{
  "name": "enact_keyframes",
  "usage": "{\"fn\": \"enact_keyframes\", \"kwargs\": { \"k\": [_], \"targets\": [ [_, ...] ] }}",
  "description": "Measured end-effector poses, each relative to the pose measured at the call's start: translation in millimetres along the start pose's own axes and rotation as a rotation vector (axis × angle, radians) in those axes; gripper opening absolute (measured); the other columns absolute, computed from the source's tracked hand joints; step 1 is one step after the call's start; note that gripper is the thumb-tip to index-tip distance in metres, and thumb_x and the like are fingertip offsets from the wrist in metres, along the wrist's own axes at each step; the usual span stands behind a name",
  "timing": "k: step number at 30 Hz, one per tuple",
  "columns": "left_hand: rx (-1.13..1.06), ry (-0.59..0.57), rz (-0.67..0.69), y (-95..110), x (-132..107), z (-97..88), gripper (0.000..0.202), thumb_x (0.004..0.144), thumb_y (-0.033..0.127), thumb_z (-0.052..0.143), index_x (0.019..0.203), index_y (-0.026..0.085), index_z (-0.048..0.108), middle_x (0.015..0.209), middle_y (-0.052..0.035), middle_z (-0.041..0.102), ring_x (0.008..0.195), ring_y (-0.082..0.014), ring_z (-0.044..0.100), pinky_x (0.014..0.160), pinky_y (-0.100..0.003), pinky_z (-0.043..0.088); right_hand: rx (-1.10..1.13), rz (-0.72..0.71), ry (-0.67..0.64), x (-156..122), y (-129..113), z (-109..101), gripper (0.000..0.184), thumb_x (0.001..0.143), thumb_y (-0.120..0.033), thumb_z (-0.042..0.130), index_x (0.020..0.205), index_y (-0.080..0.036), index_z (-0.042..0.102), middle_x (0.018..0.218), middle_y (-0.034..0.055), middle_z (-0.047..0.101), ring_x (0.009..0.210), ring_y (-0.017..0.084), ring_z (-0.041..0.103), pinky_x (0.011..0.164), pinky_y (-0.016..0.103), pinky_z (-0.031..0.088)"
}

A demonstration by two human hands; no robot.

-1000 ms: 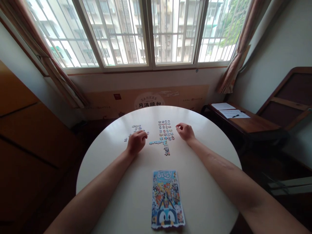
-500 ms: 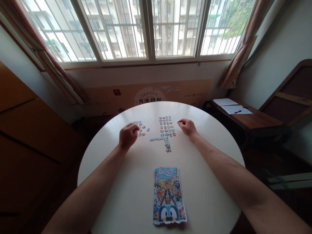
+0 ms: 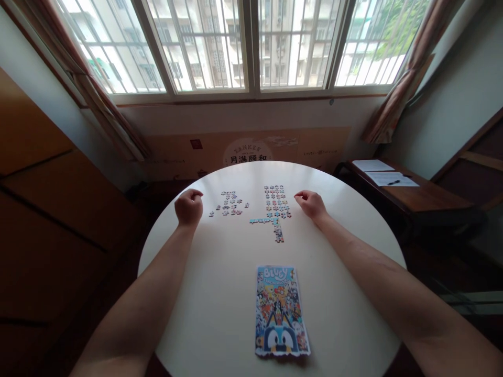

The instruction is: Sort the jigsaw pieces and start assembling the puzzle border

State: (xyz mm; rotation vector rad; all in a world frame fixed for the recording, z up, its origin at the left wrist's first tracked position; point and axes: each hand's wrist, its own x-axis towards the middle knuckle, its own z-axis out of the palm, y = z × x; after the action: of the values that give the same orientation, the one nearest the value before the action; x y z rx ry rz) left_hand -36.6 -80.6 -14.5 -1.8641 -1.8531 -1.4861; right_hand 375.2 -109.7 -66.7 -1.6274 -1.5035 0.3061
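Note:
My left hand [image 3: 189, 208] is closed in a loose fist on the table's left side, with no object showing in it. Just right of it lies a scattered group of loose jigsaw pieces [image 3: 232, 201]. My right hand [image 3: 311, 203] is also closed, fingers curled, with nothing visible between them. It rests right of a block of loose puzzle pieces laid out in rows [image 3: 274, 197]. Below that block, joined pieces form a corner: a blue strip [image 3: 262, 220] runs left and a multicoloured column [image 3: 279, 233] runs down.
A Bluey picture sheet [image 3: 281, 314] with a torn lower edge lies near me on the round white table [image 3: 220, 293]. To the right, papers [image 3: 393, 179] and a pen lie on a wooden bench [image 3: 426, 201]. Barred windows are ahead.
My left hand has moved left, off the loose pieces it partly covered. My right hand keeps its place beside the rows. The whole view has shifted slightly.

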Motion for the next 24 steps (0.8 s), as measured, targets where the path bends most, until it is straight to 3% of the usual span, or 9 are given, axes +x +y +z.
{"fn": "enact_keyframes", "kwargs": {
  "k": [5,11,16,20,24],
  "targets": [
    [0.024,-0.053,-0.079,-9,-1,5.2,0.024,0.074,0.016,0.048,0.079,0.02,0.071,0.08,-0.0044,0.073,0.075,-0.0225,0.066,0.076,-0.034,0.051,0.032,0.004,0.023,-2,-2,0,0.029,0.077,-0.042,0.059,0.081,-0.02,0.078,0.066,0.003,0.069,0.065,0.02,0.06,0.066,0.032,0.044],
    [0.05,-0.116,-0.082,-15,-1,10.1,0.026,0.074,0.016,0.049,0.084,0.02,0.073,0.086,-0.0054,0.075,0.077,-0.0225,0.066,0.077,-0.034,0.052,0.046,0.003,0.026,-1,-1,0,0.03,0.076,-0.043,0.059,0.08,-0.02,0.078,0.064,0.003,0.067,0.062,0.02,0.058,0.064,0.032,0.044],
    [0.094,-0.216,-0.005,-19,-2,16.2,0.026,0.072,0.016,0.052,0.084,0.021,0.075,0.086,-0.0064,0.074,0.078,-0.0235,0.065,0.082,-0.036,0.053,0.045,0.009,0.033,-1,-1,0,0.03,0.076,-0.042,0.059,0.08,-0.019,0.077,0.064,0.0028,0.067,0.063,0.02,0.058,0.063,0.032,0.043],
    [0.124,-0.295,0.095,-13,-8,25.3,0.027,0.074,0.018,0.054,0.085,0.022,0.078,0.098,-0.009,0.073,0.096,-0.0278,0.063,0.099,-0.044,0.048,0.033,0.029,0.035,-2,-4,-3,0.027,0.076,-0.04,0.06,0.081,-0.019,0.077,0.068,0.0034,0.069,0.065,0.02,0.059,0.065,0.032,0.043],
    [0.122,-0.347,0.151,-7,-12,34.0,0.027,0.078,0.02,0.055,0.09,0.023,0.079,0.108,-0.009,0.071,0.107,-0.0296,0.058,0.105,-0.047,0.044,0.022,0.046,0.028,0,-4,-4,0.025,0.077,-0.038,0.061,0.082,-0.02,0.078,0.07,0.0033,0.069,0.068,0.02,0.059,0.068,0.032,0.044]
  ]
}}
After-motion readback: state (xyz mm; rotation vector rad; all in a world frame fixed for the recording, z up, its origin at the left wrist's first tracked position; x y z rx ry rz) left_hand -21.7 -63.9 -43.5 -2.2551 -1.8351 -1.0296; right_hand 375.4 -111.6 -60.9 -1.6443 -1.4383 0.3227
